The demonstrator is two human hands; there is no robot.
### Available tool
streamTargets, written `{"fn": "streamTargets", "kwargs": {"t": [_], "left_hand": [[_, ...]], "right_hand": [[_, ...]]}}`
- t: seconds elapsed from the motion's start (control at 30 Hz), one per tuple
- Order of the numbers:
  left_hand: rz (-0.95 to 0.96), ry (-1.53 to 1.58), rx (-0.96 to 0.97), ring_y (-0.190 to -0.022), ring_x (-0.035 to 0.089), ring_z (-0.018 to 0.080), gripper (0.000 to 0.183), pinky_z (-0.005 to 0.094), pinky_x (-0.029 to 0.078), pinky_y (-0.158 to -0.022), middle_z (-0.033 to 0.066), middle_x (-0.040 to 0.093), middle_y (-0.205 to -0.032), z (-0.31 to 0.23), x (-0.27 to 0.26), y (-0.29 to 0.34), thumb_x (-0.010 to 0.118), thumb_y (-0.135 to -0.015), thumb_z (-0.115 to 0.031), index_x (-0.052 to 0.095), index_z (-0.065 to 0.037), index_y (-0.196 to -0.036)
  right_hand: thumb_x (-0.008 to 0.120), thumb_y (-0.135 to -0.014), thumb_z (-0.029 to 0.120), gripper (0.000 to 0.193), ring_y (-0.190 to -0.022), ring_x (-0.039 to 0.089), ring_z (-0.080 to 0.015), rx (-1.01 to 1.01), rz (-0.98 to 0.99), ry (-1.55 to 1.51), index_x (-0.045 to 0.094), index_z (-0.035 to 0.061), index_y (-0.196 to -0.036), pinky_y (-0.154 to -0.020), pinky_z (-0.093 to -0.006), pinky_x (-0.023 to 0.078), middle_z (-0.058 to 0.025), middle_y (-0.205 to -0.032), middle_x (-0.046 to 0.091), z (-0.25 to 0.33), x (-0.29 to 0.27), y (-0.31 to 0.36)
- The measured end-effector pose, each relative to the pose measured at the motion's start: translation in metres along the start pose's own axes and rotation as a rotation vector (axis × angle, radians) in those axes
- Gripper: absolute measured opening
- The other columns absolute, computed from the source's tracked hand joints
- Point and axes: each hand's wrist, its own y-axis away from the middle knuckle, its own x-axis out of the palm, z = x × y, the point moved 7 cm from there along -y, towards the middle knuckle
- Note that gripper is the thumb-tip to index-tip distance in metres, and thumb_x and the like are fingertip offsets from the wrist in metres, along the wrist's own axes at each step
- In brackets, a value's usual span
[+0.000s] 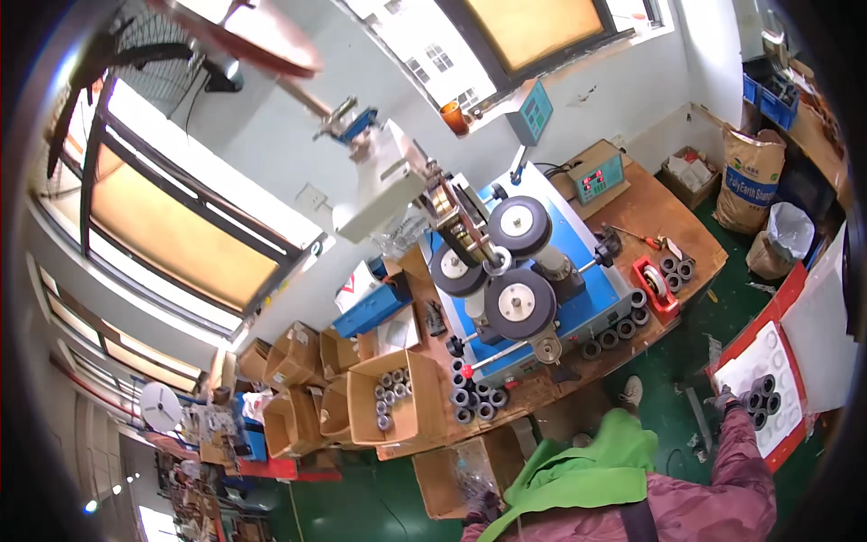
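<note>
My right hand (725, 399), in a dark glove, reaches to the left edge of a white sheet (784, 438) in a red-rimmed tray (788, 315) at the right. Several dark rings (763, 400) are grouped on the sheet just beside that hand. Its fingers are too small to make out. Low in the view, my left hand (486, 508) is at an open cardboard box (440, 483) with clear plastic film (470, 465) in it. The fingers of this hand are also unclear. A green cloth (578, 470) covers part of my front.
A blue machine (582, 294) with black rollers (521, 307) stands on the wooden bench (664, 212). Dark rings (607, 340) line its front. An open carton (420, 420) at the left holds several rings. A red tape dispenser (655, 287) and a paper sack (750, 176) are at the right.
</note>
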Motion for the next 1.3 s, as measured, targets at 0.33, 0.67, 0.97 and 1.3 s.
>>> {"fn": "streamTargets", "kwargs": {"t": [0.33, 0.67, 0.97, 1.3], "left_hand": [[0.094, -0.440, 0.127, -0.082, 0.059, 0.0270, 0.022, 0.0375, 0.048, -0.067, 0.0111, 0.059, -0.081, -0.039, 0.036, -0.019, 0.056, -0.079, -0.022, 0.058, -0.005, -0.093], [0.152, -0.506, 0.166, -0.082, 0.059, 0.0266, 0.024, 0.0366, 0.048, -0.069, 0.0112, 0.059, -0.081, -0.078, 0.050, -0.048, 0.056, -0.078, -0.022, 0.057, -0.004, -0.094], [0.170, -0.505, 0.160, -0.082, 0.059, 0.0263, 0.026, 0.0357, 0.048, -0.070, 0.0114, 0.059, -0.081, -0.072, 0.049, -0.049, 0.056, -0.078, -0.022, 0.057, -0.003, -0.095], [0.168, -0.056, -0.035, -0.082, 0.059, 0.0259, 0.028, 0.0347, 0.048, -0.072, 0.0115, 0.060, -0.082, -0.006, 0.007, -0.030, 0.056, -0.077, -0.023, 0.056, -0.002, -0.097]], "right_hand": [[0.071, -0.064, 0.045, 0.098, -0.122, 0.038, -0.0297, 0.079, 0.047, -0.095, 0.018, 0.0073, -0.138, -0.097, -0.0389, 0.038, -0.0161, -0.140, 0.026, 0.014, -0.019, 0.035], [0.072, -0.062, 0.048, 0.103, -0.122, 0.038, -0.0295, -0.085, -0.072, 0.110, 0.017, 0.0032, -0.137, -0.097, -0.0379, 0.038, -0.0148, -0.138, 0.030, -0.044, 0.034, -0.091], [0.066, -0.067, 0.050, 0.092, -0.125, 0.034, -0.0296, 0.023, -0.054, -0.052, 0.026, 0.0032, -0.135, -0.100, -0.0383, 0.034, -0.0144, -0.139, 0.028, -0.032, 0.011, -0.022], [0.065, -0.066, 0.055, 0.087, -0.121, 0.040, -0.0313, 0.014, -0.078, -0.032, 0.035, 0.0059, -0.132, -0.098, -0.0393, 0.035, -0.0152, -0.132, 0.040, 0.013, -0.033, 0.043]]}}
